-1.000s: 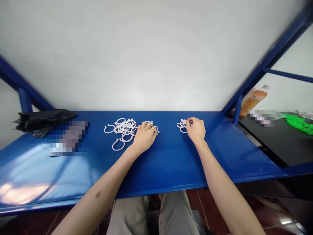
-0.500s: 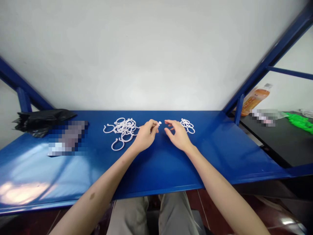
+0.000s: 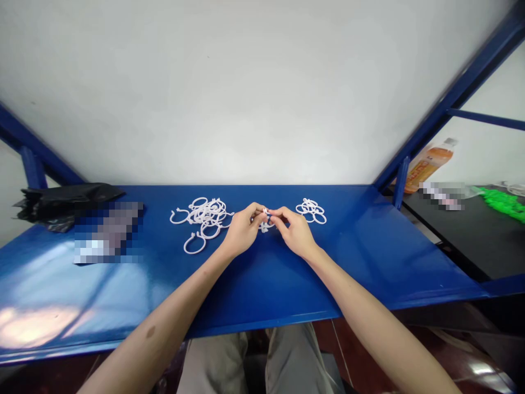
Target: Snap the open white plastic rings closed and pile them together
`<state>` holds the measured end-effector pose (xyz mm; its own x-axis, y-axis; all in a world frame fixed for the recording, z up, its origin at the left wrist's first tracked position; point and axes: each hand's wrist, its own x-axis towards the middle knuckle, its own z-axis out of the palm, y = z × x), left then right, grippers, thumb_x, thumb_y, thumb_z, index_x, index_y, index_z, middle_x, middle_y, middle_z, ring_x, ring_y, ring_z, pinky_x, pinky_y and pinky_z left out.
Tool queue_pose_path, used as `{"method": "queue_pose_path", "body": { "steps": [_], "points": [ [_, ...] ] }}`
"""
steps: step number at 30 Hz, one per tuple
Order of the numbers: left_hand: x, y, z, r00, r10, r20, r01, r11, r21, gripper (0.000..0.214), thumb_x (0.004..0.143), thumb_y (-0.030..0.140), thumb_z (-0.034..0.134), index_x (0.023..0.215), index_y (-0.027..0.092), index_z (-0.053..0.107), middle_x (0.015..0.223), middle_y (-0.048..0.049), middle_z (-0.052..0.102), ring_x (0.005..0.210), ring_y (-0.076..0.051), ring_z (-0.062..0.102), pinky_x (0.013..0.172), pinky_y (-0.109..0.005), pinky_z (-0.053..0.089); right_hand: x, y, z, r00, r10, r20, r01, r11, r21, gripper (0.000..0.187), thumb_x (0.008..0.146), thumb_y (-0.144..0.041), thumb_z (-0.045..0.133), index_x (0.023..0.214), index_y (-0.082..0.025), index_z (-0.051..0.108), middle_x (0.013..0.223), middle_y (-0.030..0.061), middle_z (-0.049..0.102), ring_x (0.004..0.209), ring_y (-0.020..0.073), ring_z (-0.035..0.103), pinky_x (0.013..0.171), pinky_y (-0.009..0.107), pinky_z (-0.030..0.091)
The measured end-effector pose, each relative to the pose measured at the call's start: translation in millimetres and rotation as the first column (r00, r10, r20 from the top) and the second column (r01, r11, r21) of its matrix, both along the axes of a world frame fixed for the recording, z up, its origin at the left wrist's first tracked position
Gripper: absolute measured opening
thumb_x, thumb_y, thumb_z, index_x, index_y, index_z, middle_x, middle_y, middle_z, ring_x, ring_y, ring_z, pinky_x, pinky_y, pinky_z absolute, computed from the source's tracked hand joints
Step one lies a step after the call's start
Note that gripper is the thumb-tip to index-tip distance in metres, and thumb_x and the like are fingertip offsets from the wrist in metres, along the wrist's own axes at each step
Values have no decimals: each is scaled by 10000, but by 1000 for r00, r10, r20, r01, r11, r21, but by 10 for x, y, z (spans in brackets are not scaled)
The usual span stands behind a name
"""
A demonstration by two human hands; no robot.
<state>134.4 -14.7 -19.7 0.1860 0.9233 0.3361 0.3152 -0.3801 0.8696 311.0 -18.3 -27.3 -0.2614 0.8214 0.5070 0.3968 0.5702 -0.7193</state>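
Observation:
My left hand (image 3: 243, 230) and my right hand (image 3: 294, 230) meet over the middle of the blue table (image 3: 262, 284). Both pinch one white plastic ring (image 3: 266, 220) between their fingertips. A loose pile of white open rings (image 3: 203, 216) lies just left of my left hand. A smaller cluster of white rings (image 3: 310, 210) lies just right of my right hand, near the wall.
A crumpled black bag (image 3: 65, 200) and a blurred flat item (image 3: 107, 230) lie at the table's left. Blue frame posts (image 3: 400, 180) stand at the right corner. Beyond them are an orange bottle (image 3: 429, 161) and green parts (image 3: 506, 202) on a black surface.
My right hand left the small ring cluster and came left to the middle. My left hand lifted a ring from the pile, and now both hands pinch it.

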Motion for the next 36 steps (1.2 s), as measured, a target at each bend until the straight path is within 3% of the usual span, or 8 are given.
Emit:
{"method": "queue_pose_path", "body": {
  "steps": [11, 17, 20, 22, 25, 29, 31, 36],
  "points": [
    [-12, -68, 18, 986, 60, -154, -42, 992, 119, 143, 881, 181, 510, 898, 225, 646, 835, -4, 743, 754, -159, 674, 713, -269, 487, 56, 9, -49, 996, 23, 91, -32, 994, 101, 150, 988, -248, 568, 1023, -259, 713, 932, 32, 758, 856, 187, 695, 790, 317, 541],
    [-41, -29, 76, 965, 79, -251, -39, 986, 163, 142, 923, 286, 551, 970, 234, 675, 898, -25, 725, 818, -180, 636, 768, -307, 497, 47, 25, -27, 996, -60, 58, 50, 986, 157, 163, 994, -259, 559, 1048, -270, 713, 962, 26, 749, 876, 188, 688, 816, 327, 541],
    [-63, -34, 104, 948, -1, -319, 62, 981, 183, 246, 930, 342, 558, 1123, 237, 669, 1119, -58, 700, 987, -212, 614, 810, -323, 508, 47, 40, 4, 996, -82, 28, 76, 981, 181, 189, 1004, -248, 532, 1056, -269, 712, 1004, 31, 743, 934, 194, 688, 860, 339, 539],
    [-65, -51, 96, 920, -84, -384, 168, 967, 190, 333, 907, 270, 559, 1232, 241, 628, 1256, -60, 661, 1106, -232, 574, 883, -342, 503, 56, 51, 15, 996, -90, 16, 85, 978, 192, 197, 1007, -248, 522, 1053, -270, 713, 1014, 38, 737, 954, 198, 687, 877, 347, 540],
    [-42, -64, 42, 879, -118, -462, 225, 957, 182, 434, 867, 144, 530, 1284, 247, 588, 1254, -44, 666, 1088, -233, 553, 954, -372, 470, 74, 64, 13, 994, -109, 7, 105, 975, 198, 193, 1003, -239, 522, 1033, -260, 712, 992, 43, 728, 934, 199, 684, 865, 348, 545],
    [-4, -20, -46, 838, -22, -545, 141, 974, 179, 188, 939, 211, 515, 1030, 238, 677, 908, -32, 715, 905, -239, 556, 836, -368, 448, 84, 76, 5, 993, -115, 14, 109, 969, 223, 172, 993, -231, 537, 1015, -246, 707, 993, 53, 721, 938, 206, 678, 860, 354, 545],
    [-8, 14, -65, 835, 34, -549, 89, 976, 197, 190, 962, 237, 507, 932, 232, 695, 813, -31, 709, 867, -239, 560, 806, -361, 436, 90, 85, 10, 993, -119, 26, 110, 967, 231, 172, 994, -240, 537, 1017, -250, 707, 990, 54, 720, 947, 211, 676, 862, 363, 545],
    [-75, 69, -36, 856, 183, -484, -83, 972, 221, 247, 975, 248, 495, 1092, 238, 713, 888, -36, 761, 892, -252, 606, 827, -368, 453, 141, 108, 40, 986, -159, 51, 142, 957, 254, 176, 994, -243, 545, 1014, -248, 719, 979, 55, 723, 925, 210, 675, 854, 367, 545]
  ]
}}
